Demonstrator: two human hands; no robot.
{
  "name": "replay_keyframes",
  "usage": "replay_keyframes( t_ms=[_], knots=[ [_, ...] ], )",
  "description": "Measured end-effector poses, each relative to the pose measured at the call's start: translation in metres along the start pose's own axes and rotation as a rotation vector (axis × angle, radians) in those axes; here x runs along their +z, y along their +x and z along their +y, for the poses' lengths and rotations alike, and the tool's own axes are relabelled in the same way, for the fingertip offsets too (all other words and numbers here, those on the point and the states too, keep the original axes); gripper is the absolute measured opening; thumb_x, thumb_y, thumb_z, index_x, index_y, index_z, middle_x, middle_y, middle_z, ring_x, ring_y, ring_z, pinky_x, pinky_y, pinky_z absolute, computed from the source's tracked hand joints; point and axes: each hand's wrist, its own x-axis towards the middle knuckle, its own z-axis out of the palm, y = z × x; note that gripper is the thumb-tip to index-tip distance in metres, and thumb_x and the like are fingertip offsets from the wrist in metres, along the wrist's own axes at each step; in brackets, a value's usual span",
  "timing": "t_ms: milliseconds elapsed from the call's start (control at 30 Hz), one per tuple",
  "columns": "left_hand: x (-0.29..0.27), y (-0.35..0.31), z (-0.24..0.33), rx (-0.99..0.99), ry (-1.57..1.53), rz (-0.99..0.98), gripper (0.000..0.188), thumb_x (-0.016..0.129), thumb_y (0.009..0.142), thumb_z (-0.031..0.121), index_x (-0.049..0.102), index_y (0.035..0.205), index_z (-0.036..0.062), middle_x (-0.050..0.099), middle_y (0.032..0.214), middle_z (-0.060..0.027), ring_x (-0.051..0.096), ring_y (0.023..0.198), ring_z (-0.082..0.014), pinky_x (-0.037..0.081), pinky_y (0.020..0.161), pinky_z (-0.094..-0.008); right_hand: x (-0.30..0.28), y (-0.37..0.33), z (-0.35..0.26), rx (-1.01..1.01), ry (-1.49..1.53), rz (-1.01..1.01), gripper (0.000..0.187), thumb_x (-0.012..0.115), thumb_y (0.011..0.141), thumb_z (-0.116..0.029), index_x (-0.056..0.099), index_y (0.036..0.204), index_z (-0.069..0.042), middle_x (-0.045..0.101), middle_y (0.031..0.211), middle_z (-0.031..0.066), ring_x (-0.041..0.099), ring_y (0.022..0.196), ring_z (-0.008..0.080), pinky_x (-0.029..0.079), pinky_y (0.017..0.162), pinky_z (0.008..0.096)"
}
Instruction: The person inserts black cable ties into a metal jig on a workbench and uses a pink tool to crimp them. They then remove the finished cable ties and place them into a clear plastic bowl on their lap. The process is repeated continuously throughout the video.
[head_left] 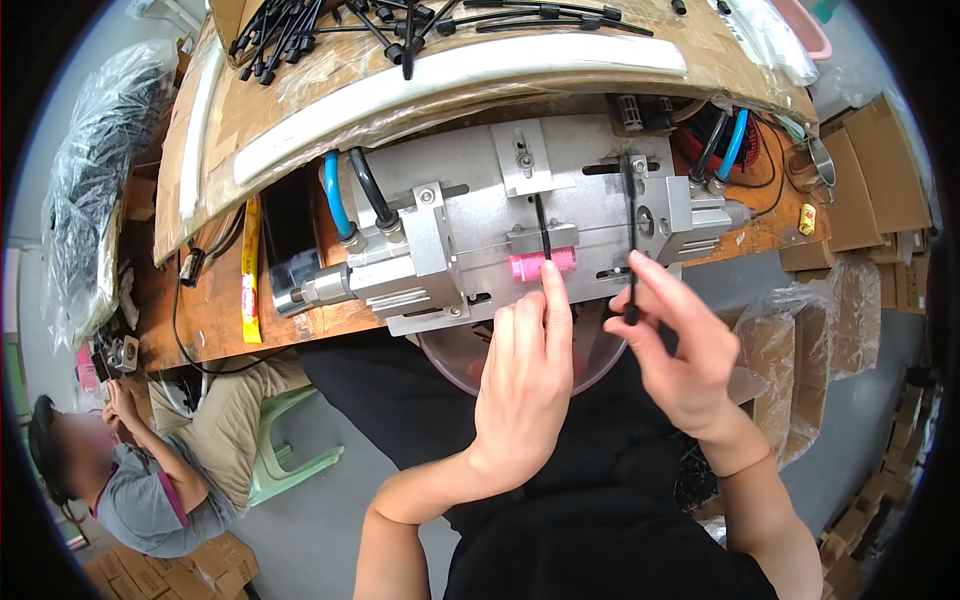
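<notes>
A silver metal fixture (pixel 486 260) lies across the bench in front of me. At its middle, a thin black rod (pixel 541 220) runs front to back, its near end at a pink block (pixel 528 267). My left hand (pixel 526 375) has its index finger stretched onto the front of that block, by the rod's end, with the other fingers loosely bent; it grips nothing. To the right, my right hand (pixel 680 345) pinches a thin black rod with a thicker end (pixel 631 314) between thumb and fingers. That rod is held upright in view and slightly blurred.
A cardboard-covered shelf (pixel 400 105) above the fixture carries several black rods (pixel 290 40). Blue air hoses (pixel 335 195) enter both side cylinders. A translucent bowl (pixel 455 360) sits below the bench edge. At left, another person (pixel 160 480) works near a green stool (pixel 285 455).
</notes>
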Motion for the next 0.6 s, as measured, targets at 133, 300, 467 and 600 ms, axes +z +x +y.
replay_keyframes(
  t_ms=[133,300,467,600],
  knots=[
    [-0.017,-0.015,0.006,-0.005,-0.077,0.113,0.062,0.066,0.072,-0.006,0.049,0.132,-0.0098,0.055,0.103,-0.0138,0.054,0.086,-0.0236,0.048,0.072,-0.0316,0.021,-0.011,0.011,-0.120,-0.049,-0.060,0.059,0.071,0.068,0.015,0.057,0.124,0.007,0.064,0.081,0.0111,0.061,0.066,0.0197,0.052,0.061,0.0303],
    [-0.027,-0.030,0.007,0.046,-0.350,0.277,0.071,0.067,0.055,-0.020,0.056,0.125,-0.0121,0.059,0.096,-0.0127,0.054,0.080,-0.0221,0.046,0.069,-0.0280,0.046,-0.011,0.016,-0.146,-0.094,-0.094,0.058,0.069,0.067,0.013,0.058,0.123,0.007,0.063,0.080,0.0117,0.055,0.060,0.0211,0.048,0.055,0.0315],
    [-0.033,-0.036,0.005,0.125,-0.412,0.322,0.063,0.068,0.057,-0.014,0.060,0.119,-0.0128,0.061,0.096,-0.0129,0.057,0.082,-0.0226,0.047,0.073,-0.0293,0.045,0.001,0.005,-0.122,-0.146,-0.133,0.059,0.076,0.070,0.002,0.058,0.126,0.003,0.063,0.079,0.0094,0.052,0.058,0.0204,0.046,0.054,0.0309],
    [-0.036,-0.038,0.004,0.169,-0.429,0.323,0.058,0.068,0.058,-0.009,0.061,0.116,-0.0132,0.062,0.098,-0.0143,0.057,0.085,-0.0231,0.047,0.075,-0.0301,0.044,-0.004,0.016,-0.115,-0.175,-0.117,0.060,0.078,0.069,-0.001,0.059,0.126,0.001,0.063,0.079,0.0087,0.053,0.059,0.0205,0.046,0.053,0.0310]
  ],
)
